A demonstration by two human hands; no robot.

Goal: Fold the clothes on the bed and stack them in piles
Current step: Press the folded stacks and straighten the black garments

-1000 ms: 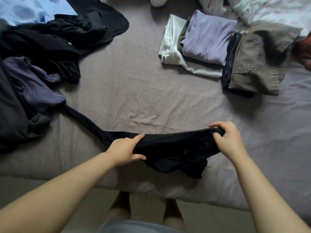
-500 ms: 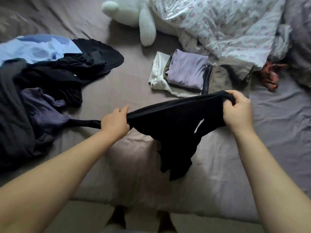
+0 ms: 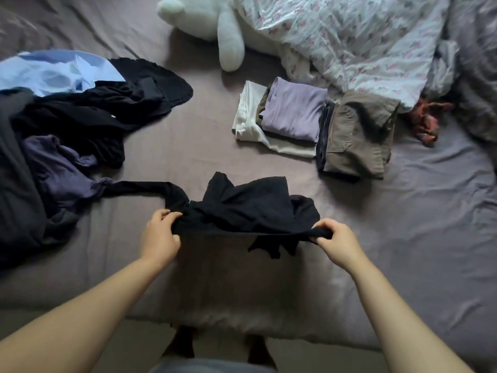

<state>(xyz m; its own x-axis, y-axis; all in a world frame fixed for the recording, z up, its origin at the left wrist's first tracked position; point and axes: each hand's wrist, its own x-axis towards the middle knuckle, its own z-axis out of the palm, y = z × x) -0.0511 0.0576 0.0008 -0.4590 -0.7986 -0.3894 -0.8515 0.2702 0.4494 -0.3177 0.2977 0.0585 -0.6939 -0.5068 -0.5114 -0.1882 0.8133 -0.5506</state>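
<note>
A crumpled black garment (image 3: 247,208) lies bunched on the grey bed sheet (image 3: 416,238) in front of me. My left hand (image 3: 160,234) grips its near edge on the left, and my right hand (image 3: 334,239) pinches the same edge on the right, so the edge is stretched taut between them. A long black strip of the garment trails left into the unfolded heap (image 3: 61,135) of black, purple and light blue clothes. Beyond it stand two folded stacks: a lilac top (image 3: 294,113) on white and olive pieces, and khaki trousers (image 3: 357,138) on a dark piece.
A white plush toy (image 3: 215,25) lies at the back centre. A floral duvet (image 3: 349,36) covers the back right, with a small red cloth (image 3: 427,122) beside it. The bed's near edge (image 3: 242,324) runs just above my feet.
The black garment was held up in the air, hanging; now it is flung forward and down onto the sheet, with both hands lower and still holding its edge.
</note>
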